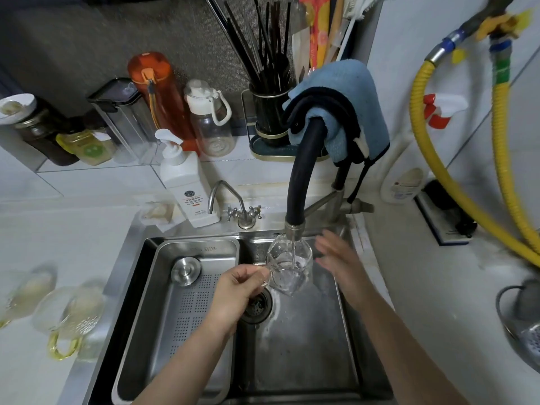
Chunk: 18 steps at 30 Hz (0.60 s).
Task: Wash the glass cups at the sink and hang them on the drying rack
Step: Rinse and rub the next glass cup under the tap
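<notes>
My left hand (236, 290) pinches the handle of a clear glass cup (289, 264) and holds it over the steel sink (304, 340), right under the black faucet spout (304, 176). A thin stream of water runs into the cup. Just right of the cup, my right hand (336, 255) hovers with fingers spread, blurred, holding nothing. On the white counter to the left stand more glass cups with yellow handles (70, 317), blurred. No drying rack is in view.
A perforated steel drain tray (187, 293) fills the sink's left half. Behind the sink stand a white soap pump bottle (182, 182), a small steel tap (233, 206), bottles and a chopstick holder (267, 118). A blue cloth (350, 106) drapes the faucet. Yellow hoses (455, 182) run at right.
</notes>
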Tool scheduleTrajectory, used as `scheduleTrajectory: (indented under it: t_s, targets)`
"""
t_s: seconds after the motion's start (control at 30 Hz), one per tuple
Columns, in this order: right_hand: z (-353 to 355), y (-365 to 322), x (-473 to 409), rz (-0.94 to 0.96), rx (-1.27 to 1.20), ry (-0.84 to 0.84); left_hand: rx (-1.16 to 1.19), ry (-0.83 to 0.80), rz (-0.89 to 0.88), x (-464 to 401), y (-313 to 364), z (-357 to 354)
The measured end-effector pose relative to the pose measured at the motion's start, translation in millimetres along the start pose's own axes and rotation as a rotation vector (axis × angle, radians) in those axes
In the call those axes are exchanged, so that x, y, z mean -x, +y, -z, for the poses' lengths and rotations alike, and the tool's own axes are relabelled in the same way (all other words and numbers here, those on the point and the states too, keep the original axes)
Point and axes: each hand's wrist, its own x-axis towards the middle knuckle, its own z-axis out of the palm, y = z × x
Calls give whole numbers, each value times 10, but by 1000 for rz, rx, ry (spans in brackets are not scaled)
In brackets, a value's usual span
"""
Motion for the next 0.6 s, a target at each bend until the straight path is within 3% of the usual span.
scheduleTrajectory:
  t_s: [0.13, 0.37, 0.6]
  targets:
    - [-167, -21, 258, 3, 118, -189, -21, -25, -3, -21, -12, -26]
    - [-496, -2, 419, 52, 141, 46, -3, -118, 16, 67, -90, 40]
    - [-252, -145, 402, 110, 158, 43, -74, -215, -38, -22, 76, -183]
